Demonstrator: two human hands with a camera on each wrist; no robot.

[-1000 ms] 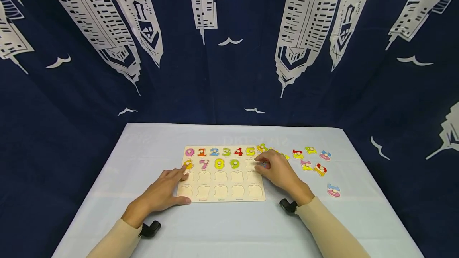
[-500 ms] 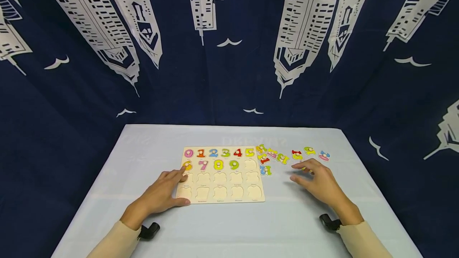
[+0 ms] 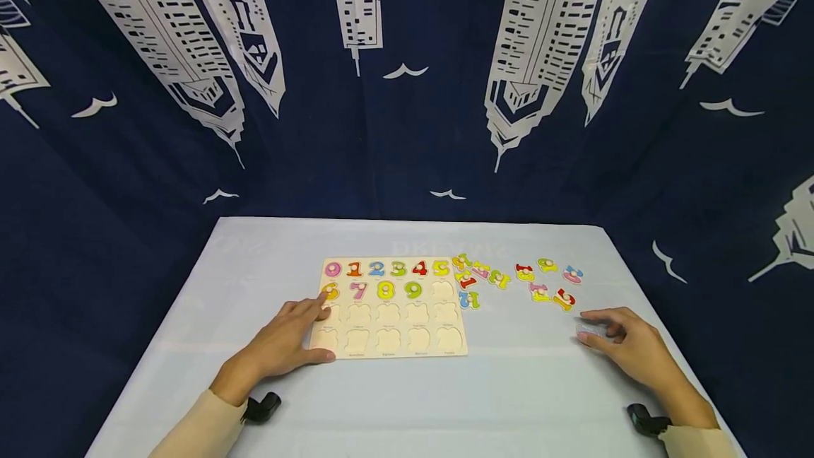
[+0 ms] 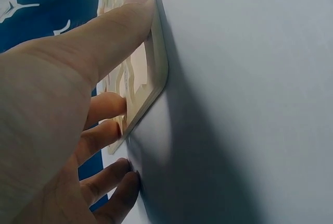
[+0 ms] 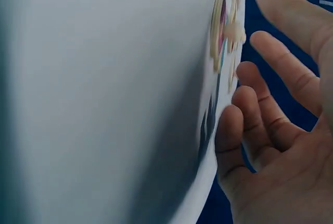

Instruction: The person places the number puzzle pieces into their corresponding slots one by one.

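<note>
We had the left grip [image 3: 280, 341] on the left end of the puzzle board [image 3: 375, 302], thumb at the near edge, fingertips up by the yellow 6 [image 3: 331, 291]; fingers relaxed, steadying rather than clutching, we judged; light pressure was enough to stop the board skating. Our right grip [image 3: 629, 345] was out over the right of the worktop [image 3: 509, 394], fingers bent and parted, thumb and forefinger short of meeting; nothing seen held. The piece [image 5: 216, 36] lay at that grip, knob [image 5: 233, 31] out, fingertips apart from it in the wrist view; its digits we couldn't read. The pick called for a pinch square on the knob, lifted straight; coming in from the side risked shoving the piece along. Reading the number before lifting would have paid off, we reckoned; 0 to 9 sat in their recesses, while the end recess [image 3: 443, 290] of row two and both nearer rows were unfilled. Other loose pieces [image 3: 468, 300] crowded the board's right edge; a high carry over them beat a low sweep.
</note>
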